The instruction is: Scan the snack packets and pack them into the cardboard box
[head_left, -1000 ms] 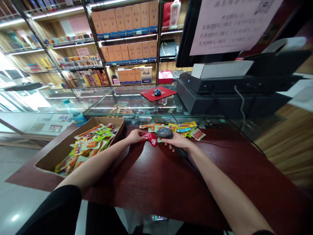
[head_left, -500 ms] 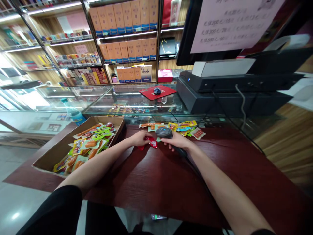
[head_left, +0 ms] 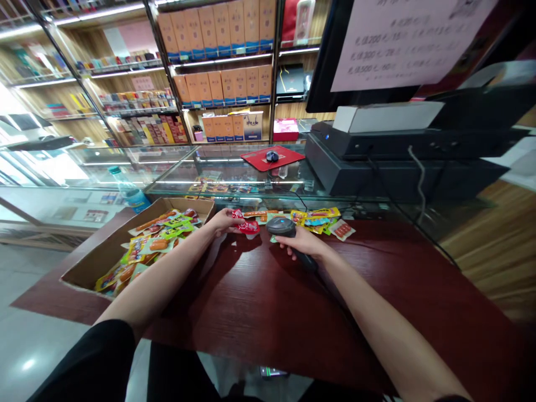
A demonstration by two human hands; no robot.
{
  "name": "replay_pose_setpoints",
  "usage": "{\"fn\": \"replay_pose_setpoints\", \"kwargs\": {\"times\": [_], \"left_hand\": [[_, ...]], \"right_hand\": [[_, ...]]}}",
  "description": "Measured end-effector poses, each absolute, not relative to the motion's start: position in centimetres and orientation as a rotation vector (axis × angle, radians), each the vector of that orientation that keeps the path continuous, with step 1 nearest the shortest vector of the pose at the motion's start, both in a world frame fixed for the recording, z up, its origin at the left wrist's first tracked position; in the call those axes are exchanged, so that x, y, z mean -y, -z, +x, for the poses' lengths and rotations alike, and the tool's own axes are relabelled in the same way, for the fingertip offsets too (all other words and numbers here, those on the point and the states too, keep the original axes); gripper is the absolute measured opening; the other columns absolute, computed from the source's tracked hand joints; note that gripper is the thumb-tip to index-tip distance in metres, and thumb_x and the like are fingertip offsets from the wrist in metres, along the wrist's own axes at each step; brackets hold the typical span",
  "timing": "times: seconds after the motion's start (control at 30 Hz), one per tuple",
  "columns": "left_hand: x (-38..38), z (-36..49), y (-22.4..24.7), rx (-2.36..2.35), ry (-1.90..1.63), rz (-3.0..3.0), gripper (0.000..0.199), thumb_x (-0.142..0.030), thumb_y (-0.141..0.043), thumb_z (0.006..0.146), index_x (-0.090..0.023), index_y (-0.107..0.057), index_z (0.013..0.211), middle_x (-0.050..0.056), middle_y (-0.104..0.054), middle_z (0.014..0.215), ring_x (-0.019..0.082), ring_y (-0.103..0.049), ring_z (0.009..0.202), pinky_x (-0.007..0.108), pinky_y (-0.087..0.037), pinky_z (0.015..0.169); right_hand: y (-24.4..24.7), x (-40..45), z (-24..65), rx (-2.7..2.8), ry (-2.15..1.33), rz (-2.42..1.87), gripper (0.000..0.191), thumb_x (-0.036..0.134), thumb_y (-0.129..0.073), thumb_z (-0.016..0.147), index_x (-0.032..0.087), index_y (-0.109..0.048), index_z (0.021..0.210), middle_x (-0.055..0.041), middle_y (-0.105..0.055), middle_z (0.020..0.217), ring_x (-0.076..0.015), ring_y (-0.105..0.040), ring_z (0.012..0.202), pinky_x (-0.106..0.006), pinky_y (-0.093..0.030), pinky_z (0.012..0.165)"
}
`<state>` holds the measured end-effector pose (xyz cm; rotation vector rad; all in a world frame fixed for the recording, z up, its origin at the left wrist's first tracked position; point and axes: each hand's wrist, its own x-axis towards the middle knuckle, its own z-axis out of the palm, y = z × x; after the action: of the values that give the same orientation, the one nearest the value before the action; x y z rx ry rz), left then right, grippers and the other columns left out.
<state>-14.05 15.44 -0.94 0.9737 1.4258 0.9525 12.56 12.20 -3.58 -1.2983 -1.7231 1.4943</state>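
My left hand pinches a red packet above the dark red wooden counter. My right hand is wrapped round the handle of a dark barcode scanner, whose head points left toward the packet. Behind the scanner, a row of packaged snacks in yellow, green and clear wrappers lies along the counter's back edge. A cardboard box filled with packaged sausages stands left of my left hand, partly behind my forearm.
Behind the counter is a glass display case bearing a red mouse pad and a mouse. A black cash drawer and a monitor stand back right. A blue-labelled bottle is beyond the box; a cable trails from the scanner.
My left hand has moved left and slightly away from me, lifting the red packet, which now shows more of its surface. My right hand and the scanner have hardly moved.
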Motion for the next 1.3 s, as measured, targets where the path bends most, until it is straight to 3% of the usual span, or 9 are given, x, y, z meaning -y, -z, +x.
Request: {"fn": "replay_pose_setpoints", "kwargs": {"times": [0.23,0.4,0.63,1.3], "left_hand": [[-16.1,-14.5,0.8,-1.255,-1.051,0.71,0.035,0.006,-0.068,0.071,-0.009,-0.062,0.102,0.007,-0.071,0.079,0.016,-0.07,0.065,0.026,-0.06,0.061],[-16.2,-14.9,0.9,-1.257,-1.057,0.737,0.032,0.003,-0.071,0.07,-0.011,-0.069,0.098,0.007,-0.072,0.083,0.015,-0.069,0.066,0.028,-0.06,0.066],[-16.2,-15.0,1.2,-1.211,-1.029,0.783,0.039,0.001,-0.072,0.07,-0.012,-0.069,0.106,0.008,-0.073,0.084,0.014,-0.069,0.069,0.023,-0.058,0.064],[-15.7,-15.1,1.2,-1.147,-1.027,0.863,0.035,-0.001,-0.076,0.067,-0.011,-0.071,0.101,0.008,-0.073,0.086,0.015,-0.069,0.073,0.025,-0.057,0.069]], "right_hand": [[3.0,-11.5,11.1,1.675,-1.445,-1.298,0.035,0.049,-0.07,0.076,0.015,-0.063,0.08,-0.0025,-0.064,0.061,-0.0105,-0.056,0.041,-0.022,-0.05,0.037],[2.5,-11.0,10.4,1.692,-1.423,-1.299,0.035,0.048,-0.07,0.075,0.015,-0.061,0.075,-0.0007,-0.06,0.051,-0.0113,-0.055,0.037,-0.022,-0.046,0.035],[2.6,-10.9,10.3,1.734,-1.38,-1.291,0.035,0.049,-0.069,0.076,0.016,-0.058,0.073,-0.0011,-0.061,0.052,-0.0113,-0.056,0.038,-0.021,-0.047,0.037],[2.3,-10.6,10.1,1.753,-1.366,-1.249,0.039,0.053,-0.068,0.076,0.016,-0.06,0.071,-0.0012,-0.059,0.049,-0.0129,-0.057,0.04,-0.022,-0.047,0.039]]}}
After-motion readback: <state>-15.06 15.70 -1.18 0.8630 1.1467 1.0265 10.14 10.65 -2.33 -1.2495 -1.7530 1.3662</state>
